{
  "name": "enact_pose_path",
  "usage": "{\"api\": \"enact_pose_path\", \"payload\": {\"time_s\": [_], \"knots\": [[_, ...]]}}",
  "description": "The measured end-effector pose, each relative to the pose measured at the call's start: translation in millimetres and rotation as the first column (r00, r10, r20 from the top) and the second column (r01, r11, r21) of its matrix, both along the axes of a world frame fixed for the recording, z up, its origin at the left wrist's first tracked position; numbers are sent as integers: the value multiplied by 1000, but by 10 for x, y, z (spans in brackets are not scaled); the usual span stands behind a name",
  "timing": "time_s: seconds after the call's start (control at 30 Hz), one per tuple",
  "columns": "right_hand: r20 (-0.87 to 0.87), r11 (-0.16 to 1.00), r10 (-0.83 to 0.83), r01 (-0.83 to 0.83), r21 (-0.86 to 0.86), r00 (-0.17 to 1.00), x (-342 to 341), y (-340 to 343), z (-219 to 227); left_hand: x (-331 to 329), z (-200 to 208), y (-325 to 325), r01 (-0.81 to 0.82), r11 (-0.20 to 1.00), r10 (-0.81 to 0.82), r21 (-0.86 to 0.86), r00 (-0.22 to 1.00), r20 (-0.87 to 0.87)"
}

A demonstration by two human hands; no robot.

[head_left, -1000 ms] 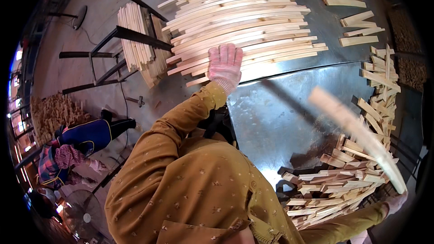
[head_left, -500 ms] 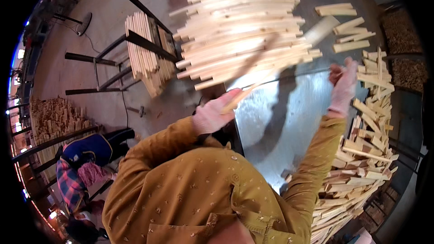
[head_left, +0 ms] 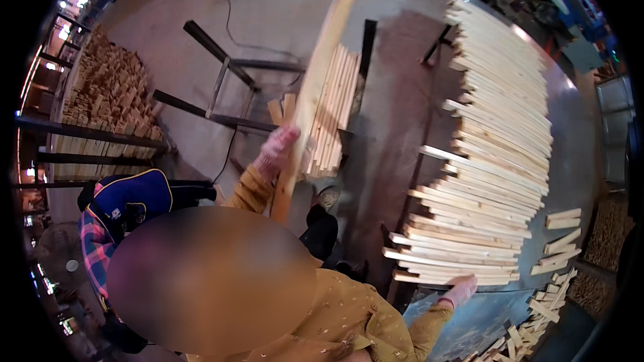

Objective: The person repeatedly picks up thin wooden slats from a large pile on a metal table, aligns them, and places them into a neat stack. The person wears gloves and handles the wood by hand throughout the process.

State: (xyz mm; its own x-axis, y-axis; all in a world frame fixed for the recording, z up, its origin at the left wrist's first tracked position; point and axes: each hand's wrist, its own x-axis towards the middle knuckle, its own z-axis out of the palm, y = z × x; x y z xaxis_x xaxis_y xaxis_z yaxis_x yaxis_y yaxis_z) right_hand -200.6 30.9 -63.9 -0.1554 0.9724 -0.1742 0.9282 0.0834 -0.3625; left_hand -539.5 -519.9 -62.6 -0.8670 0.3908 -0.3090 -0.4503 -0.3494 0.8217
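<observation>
My left hand, in a pale pinkish glove, is closed around a long wooden slat. The slat stands slanted, its top end away from me, in front of a bundle of thinner strips on a stool. On the right, my gloved right hand lies against the near edge of a wide row of wooden slats. Its fingers look stretched out along the nearest slat, though they are small and partly blurred. The row sits side by side on a metal table, with uneven ends.
An upturned stool frame with dark legs holds the stacked strips. Loose offcuts and a heap of wood pieces lie at the right. Another person in a blue vest bends at the left, near a large wood pile.
The view has swung left. My left hand has carried a slat away from the table toward the stool. My right hand has come from the table's right side to the row's near edge.
</observation>
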Motion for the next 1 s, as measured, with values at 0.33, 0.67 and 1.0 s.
{"api": "enact_pose_path", "payload": {"time_s": [0.33,0.67,1.0], "knots": [[-25,981,-186,184,-66,982,327,-427,-145,-1527,-2582,-899,33,141,-61,-989,998,25],[223,984,-174,179,1,959,117,-902,589,-1987,-2625,-306,-383,197,-379,-903,819,-430],[182,589,-783,614,525,595,4128,371,1657,1695,951,3208,55,978,-196,-202,587,-786]]}}
